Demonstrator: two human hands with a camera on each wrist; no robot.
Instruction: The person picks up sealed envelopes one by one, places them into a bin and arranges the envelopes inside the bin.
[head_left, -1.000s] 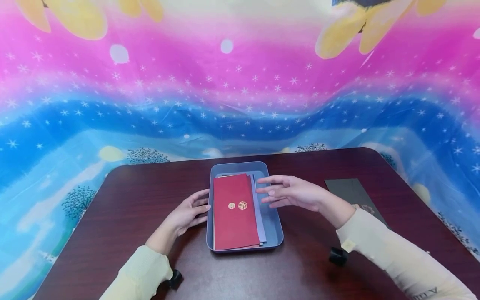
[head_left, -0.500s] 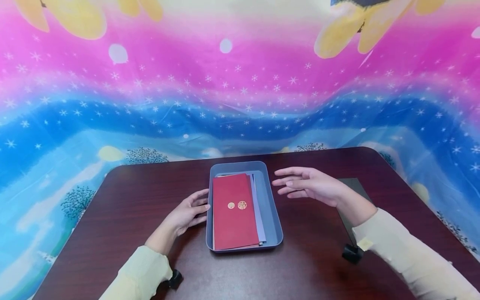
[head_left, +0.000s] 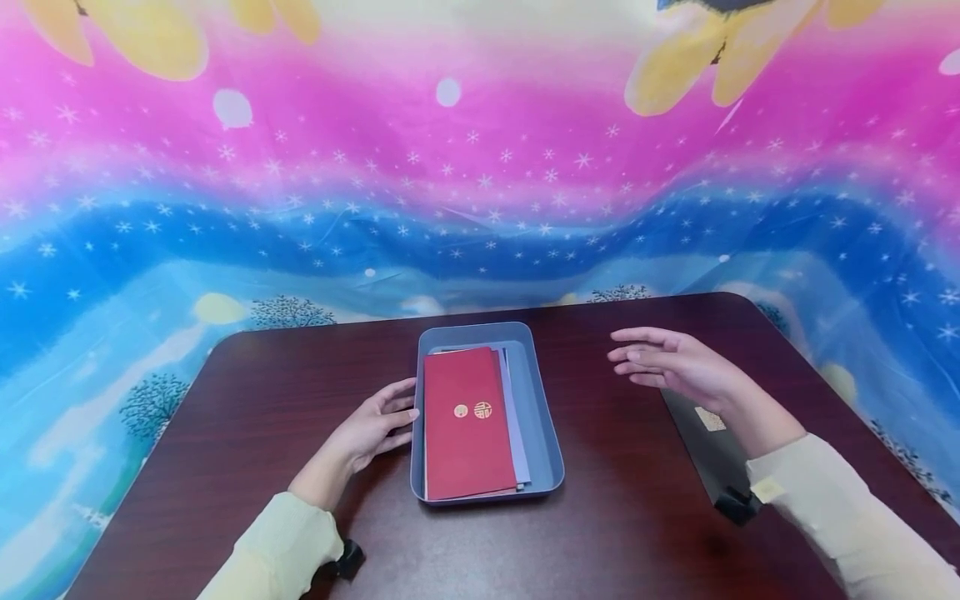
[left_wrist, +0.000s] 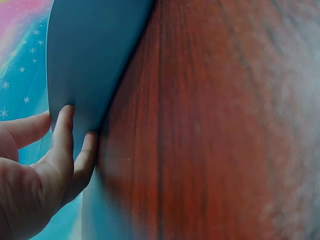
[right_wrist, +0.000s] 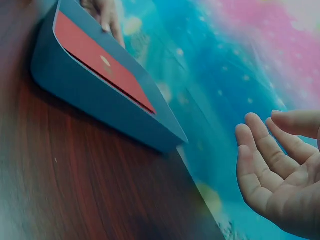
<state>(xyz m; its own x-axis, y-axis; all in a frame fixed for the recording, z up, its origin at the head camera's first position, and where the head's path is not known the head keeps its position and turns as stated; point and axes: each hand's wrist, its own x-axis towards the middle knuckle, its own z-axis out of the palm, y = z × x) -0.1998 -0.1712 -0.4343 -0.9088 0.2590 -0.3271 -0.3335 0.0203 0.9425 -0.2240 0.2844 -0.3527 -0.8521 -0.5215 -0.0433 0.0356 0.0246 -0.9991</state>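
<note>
A blue-grey tray (head_left: 538, 433) stands mid-table in the head view. Inside lies a stack of envelopes; the top red envelope (head_left: 468, 454) bears two gold emblems, and a lavender envelope (head_left: 517, 450) sticks out on its right. My left hand (head_left: 371, 429) rests against the tray's left side, and in the left wrist view its fingertips touch the tray's outer wall (left_wrist: 95, 50). Over on the right, my right hand (head_left: 678, 362) hovers with relaxed fingers and nothing in them. Partly behind its forearm lies a dark envelope (head_left: 697, 450) with a gold pattern.
The dark wooden table (head_left: 262, 417) has rounded back corners. Behind it hangs a pink and blue printed cloth (head_left: 480, 208) with snowflakes. Black wrist devices sit under both sleeves, the right one (head_left: 738, 504) overlapping the dark envelope's near end in the head view.
My right hand has moved away from beside the envelope stack, rightward to over the right part of the table. The left hand and the tray keep their places.
</note>
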